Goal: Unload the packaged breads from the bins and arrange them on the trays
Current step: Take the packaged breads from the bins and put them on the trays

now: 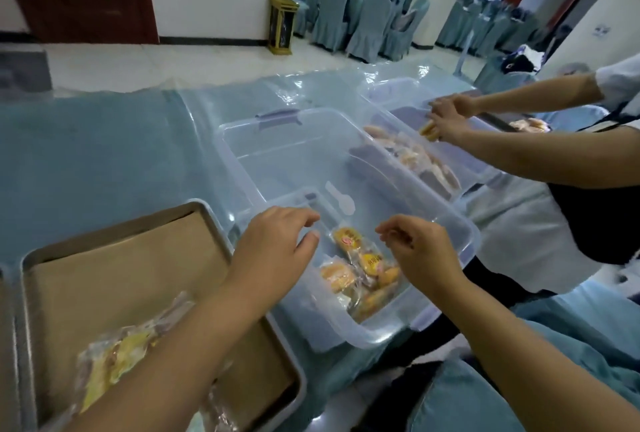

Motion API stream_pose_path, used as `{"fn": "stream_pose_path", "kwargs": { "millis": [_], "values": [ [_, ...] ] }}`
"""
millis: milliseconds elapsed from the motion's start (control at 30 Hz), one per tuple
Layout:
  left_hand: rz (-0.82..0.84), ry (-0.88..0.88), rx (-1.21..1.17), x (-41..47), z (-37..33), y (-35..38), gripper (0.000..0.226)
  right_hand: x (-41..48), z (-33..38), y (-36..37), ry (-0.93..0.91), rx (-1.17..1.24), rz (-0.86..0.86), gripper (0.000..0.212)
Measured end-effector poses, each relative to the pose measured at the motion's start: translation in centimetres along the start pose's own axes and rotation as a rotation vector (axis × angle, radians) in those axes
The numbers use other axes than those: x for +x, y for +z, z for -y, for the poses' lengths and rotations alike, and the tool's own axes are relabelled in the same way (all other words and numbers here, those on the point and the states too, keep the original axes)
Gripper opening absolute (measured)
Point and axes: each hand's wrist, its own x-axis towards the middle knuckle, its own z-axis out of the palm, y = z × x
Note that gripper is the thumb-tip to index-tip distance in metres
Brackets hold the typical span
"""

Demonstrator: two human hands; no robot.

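Tray [104,229], near left: brown paper liner [131,269], packaged breads [110,355] at near end, partly under left forearm.
Left hand [277,241]: over near-left rim of clear bin [294,168], fingers loosely curled, empty.
Right hand [419,251]: above same bin, fingers loosely curled, empty.
Remaining breads [360,269]: heaped in bin's near corner, between both hands.
Second bin [481,172], beyond: more breads; another person's hands [446,123] over it.
Covered chairs [370,23]: far background.

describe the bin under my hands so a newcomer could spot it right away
On the long blue-covered table, right of the paper-lined tray, sits a clear plastic bin. Unlike the fuller bin beyond it, it is nearly empty, with a few yellow-labelled packaged breads in its near corner.
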Motion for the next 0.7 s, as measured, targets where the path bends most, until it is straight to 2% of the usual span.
{"fn": "stream_pose_path", "kwargs": {
  "millis": [233,500,700],
  "values": [
    [0.006,-0.057,0.051,1.4,0.8,0.5,0.026,6.6,-2.6,3.4,-0.126,-0.177,0.444,0.018],
    [-0.038,-0.185,0.186,2.1,-0.7,2.0,0.028,10.8,-4.3,10.8,-0.516,-0.438,1.017,0.03],
    [-0.13,-0.361,0.248,3.0,-1.8,4.4,0.026,12.0,-6.1,13.9,-0.687,-0.56,1.281,0.059]
  ]
}}
